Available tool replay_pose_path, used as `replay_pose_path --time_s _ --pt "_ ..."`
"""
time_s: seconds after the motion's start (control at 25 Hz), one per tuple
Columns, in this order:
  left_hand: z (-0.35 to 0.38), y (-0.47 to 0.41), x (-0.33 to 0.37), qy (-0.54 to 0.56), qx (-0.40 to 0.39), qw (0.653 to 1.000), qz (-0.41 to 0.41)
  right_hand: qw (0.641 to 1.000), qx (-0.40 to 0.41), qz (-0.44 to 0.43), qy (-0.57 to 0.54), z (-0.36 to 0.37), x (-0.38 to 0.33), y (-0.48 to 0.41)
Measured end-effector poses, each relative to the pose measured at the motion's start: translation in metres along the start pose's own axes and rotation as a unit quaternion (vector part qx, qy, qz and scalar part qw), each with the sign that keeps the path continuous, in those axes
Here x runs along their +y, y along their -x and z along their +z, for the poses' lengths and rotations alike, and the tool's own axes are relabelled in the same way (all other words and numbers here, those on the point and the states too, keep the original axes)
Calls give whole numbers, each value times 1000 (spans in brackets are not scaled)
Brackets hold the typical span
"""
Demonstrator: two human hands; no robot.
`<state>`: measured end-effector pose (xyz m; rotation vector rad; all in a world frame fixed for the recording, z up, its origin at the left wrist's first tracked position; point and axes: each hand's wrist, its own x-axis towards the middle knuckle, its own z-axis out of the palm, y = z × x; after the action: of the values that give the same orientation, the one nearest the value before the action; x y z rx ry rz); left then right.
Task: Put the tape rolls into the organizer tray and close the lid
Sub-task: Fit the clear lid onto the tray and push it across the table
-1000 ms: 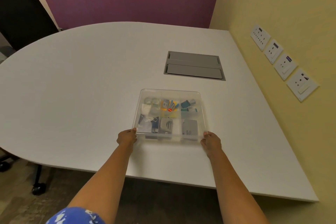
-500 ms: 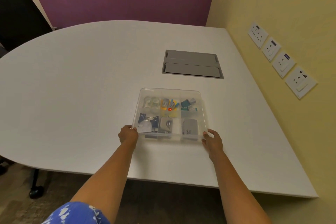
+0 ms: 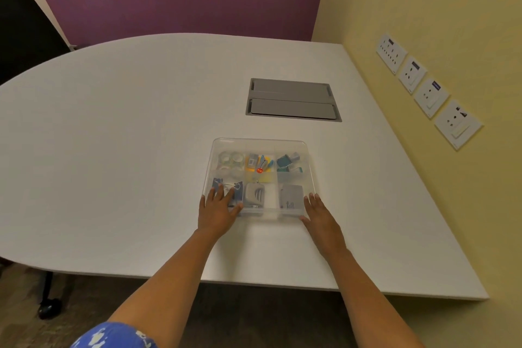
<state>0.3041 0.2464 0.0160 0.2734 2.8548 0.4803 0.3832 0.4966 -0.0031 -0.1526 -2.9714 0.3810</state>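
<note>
A clear plastic organizer tray [image 3: 309, 167] sits on the white table with its translucent lid [image 3: 260, 145] lying flat on top. Several clear tape rolls [image 3: 231, 161] show through the lid in the far-left compartment. My left hand [image 3: 219, 210] lies flat with spread fingers on the lid's near-left corner. My right hand [image 3: 320, 213] rests with fingers apart at the near-right corner, touching the tray's edge. Neither hand holds anything.
Other compartments hold binder clips [image 3: 231, 188], a red pin [image 3: 260, 169], teal clips [image 3: 288, 163] and a grey box [image 3: 291, 196]. A grey cable hatch [image 3: 292, 100] is set into the table [image 3: 113, 135] behind. Wall sockets [image 3: 429, 93] line the yellow wall on the right.
Both hands opened from curled grips at the tray's near corners. The left hand slid up onto the lid, and the right hand flattened beside the near-right corner.
</note>
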Motion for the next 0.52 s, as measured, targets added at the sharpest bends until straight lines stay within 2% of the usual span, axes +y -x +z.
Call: replay_pose_path --time_s 0.08,0.28,0.52 --pt "1 1 -1 -7 -2 1000 0 999 -18 -7 35 4 2 1" --pt "5 3 -1 13 18 1000 0 994 23 -29 100 6 -2 5" --pt "9 5 -3 7 19 1000 -1 997 11 8 80 7 -11 12"
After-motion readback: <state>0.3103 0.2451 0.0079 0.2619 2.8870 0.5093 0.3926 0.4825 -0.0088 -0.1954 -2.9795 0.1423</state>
